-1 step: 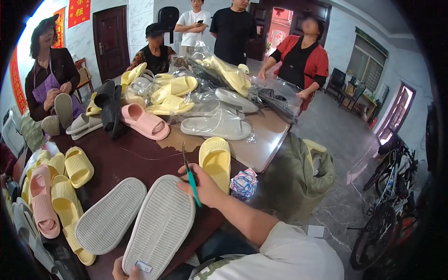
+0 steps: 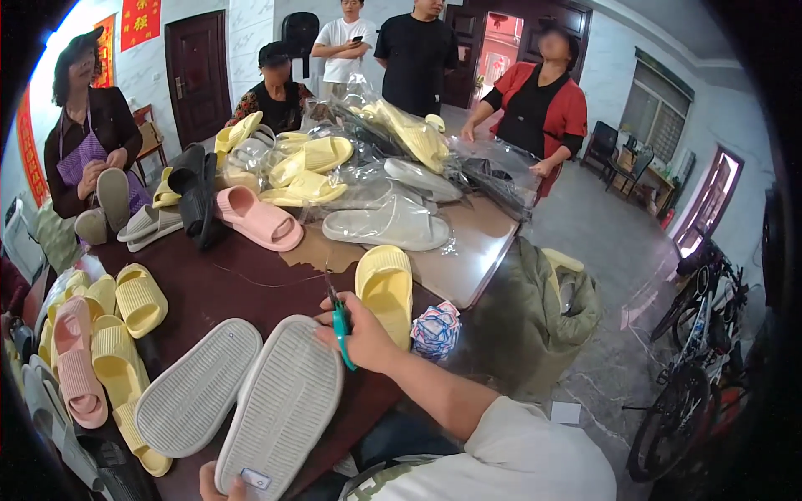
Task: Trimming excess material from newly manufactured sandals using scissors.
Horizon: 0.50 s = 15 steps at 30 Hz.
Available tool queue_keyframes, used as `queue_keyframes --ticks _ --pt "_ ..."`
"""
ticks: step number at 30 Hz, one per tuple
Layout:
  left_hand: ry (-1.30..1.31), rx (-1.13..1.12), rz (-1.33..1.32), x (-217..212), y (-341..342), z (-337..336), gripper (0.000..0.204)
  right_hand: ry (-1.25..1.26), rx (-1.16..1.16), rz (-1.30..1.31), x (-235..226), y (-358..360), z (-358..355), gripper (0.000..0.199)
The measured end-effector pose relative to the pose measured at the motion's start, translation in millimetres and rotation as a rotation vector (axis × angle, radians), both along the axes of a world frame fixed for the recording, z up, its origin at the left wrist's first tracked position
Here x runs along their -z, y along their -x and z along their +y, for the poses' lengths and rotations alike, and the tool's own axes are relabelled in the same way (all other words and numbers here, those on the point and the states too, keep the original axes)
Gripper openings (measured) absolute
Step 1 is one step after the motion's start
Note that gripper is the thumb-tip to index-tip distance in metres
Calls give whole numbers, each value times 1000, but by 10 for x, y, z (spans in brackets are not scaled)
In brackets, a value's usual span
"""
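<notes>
A grey slipper, ribbed sole up, slants over the table's near edge. At its lower end my left hand grips it beside a small white label; most of that hand is cut off by the lower edge. My right hand is closed around green-handled scissors, their thin blades pointing away from me. Its fingers are at the slipper's far right edge. Left of this slipper lies a second grey slipper, also sole up. Just beyond my right hand is a yellow slipper, upright.
Bagged slippers pile up at the back. Loose yellow, pink and grey slippers crowd the left. A patterned ball-like bundle sits by my right wrist. A green sack stands right of the table. Several people are around and beyond it.
The held grey slipper has shifted slightly left and down. The scissors have turned in my right hand, so more of the green handle shows.
</notes>
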<state>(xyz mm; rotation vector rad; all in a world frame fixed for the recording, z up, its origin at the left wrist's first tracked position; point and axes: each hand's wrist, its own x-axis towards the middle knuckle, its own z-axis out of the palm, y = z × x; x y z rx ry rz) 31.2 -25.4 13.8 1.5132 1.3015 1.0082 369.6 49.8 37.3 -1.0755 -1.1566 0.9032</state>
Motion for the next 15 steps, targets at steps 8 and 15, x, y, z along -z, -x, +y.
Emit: queue_keyframes --ticks 8,15 --pt "-172 -202 -18 83 -452 0 45 -95 -6 -214 137 296 -119 41" --pt "-15 9 -375 3 -906 87 44 54 -215 -267 144 593 -357 42"
